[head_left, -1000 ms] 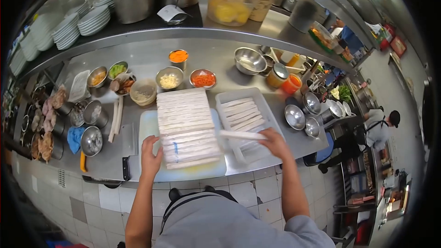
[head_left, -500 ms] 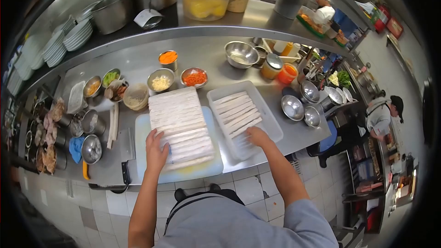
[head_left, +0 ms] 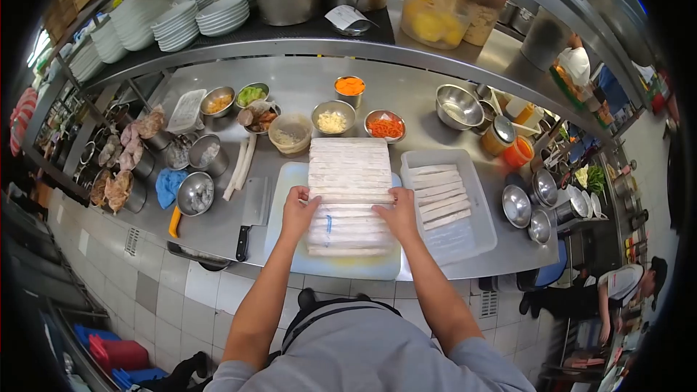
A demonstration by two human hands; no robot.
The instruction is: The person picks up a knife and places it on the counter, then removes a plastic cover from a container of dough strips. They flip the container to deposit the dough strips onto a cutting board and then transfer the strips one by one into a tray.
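Note:
Long pale strips (head_left: pixel 348 167) lie side by side in a block on the light cutting board (head_left: pixel 290 181), the lower ones seen through clear plastic with a blue mark. My left hand (head_left: pixel 299 210) pinches one strip at its left end, thumb towards the middle. At the right end of the same row, my right hand (head_left: pixel 396 212) holds it between thumb and fingers. Right of the board, a translucent plastic bin (head_left: pixel 450 239) holds several more pale strips (head_left: pixel 439 192).
Behind the board stand bowls of chopped garlic (head_left: pixel 332 121), shredded carrot (head_left: pixel 385 127) and orange pieces (head_left: pixel 350 87). A cleaver (head_left: pixel 250 210) lies left of the board. Overhead runs a metal shelf (head_left: pixel 290 47) with plates and pots. A co-worker (head_left: pixel 617 287) stands far right.
My right hand has left the bin and come to the right end of the strips on the board. My left hand has closed on the left end. The view has swung left.

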